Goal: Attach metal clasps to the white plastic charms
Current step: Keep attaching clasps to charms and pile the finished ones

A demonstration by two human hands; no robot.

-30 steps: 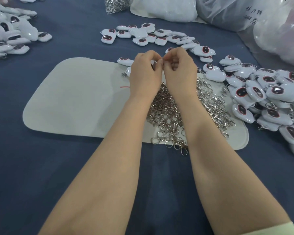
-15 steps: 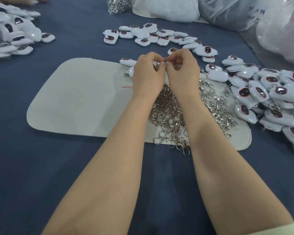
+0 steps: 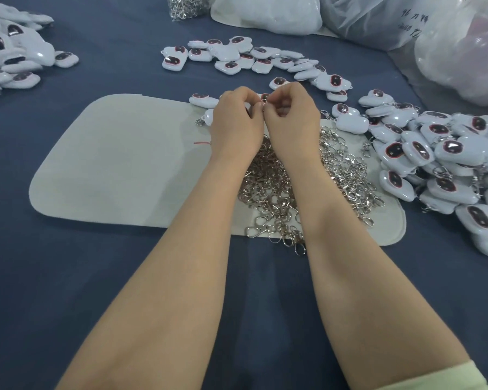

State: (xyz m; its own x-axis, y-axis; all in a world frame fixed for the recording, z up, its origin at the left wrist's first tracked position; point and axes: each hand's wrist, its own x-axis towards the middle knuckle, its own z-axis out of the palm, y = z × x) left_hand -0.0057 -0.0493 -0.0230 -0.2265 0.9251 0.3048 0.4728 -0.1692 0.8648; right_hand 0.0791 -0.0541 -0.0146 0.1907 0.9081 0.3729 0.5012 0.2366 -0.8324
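Read dark handwriting [image 3: 409, 21] on clear plastic bag [image 3: 378, 29], far right: digits, maybe "96", rest illegible.

Pinched small piece [image 3: 264, 101] between fingertips of left hand [image 3: 234, 125] and right hand [image 3: 290, 122]. Both curled tight, knuckles up, thumbs touching, raised over far edge of grey felt mat [image 3: 119, 164]. Piece mostly hidden by fingers, just a metal glint plus a bit of red. Couldn't tell long axis or heading, nor whether charm or clasp.

Found loose metal clasps [image 3: 268, 190] heaped on mat under both wrists, tangled, long axes every which way, a few spilling off near edge.

Logged white charms on blue cloth [image 3: 68, 277] in three lots:
- big heap [image 3: 440, 153] at right, dark oval faces mostly up
- curved row [image 3: 237, 56] beyond hands
- another heap [image 3: 12, 57] far left

Spotted one finished charm [image 3: 207, 116] just left of left hand, its clasp end pointing left. Also short red thread [image 3: 202, 142] on mat beside left wrist, and bagged clasps [image 3: 186, 5] at far edge.
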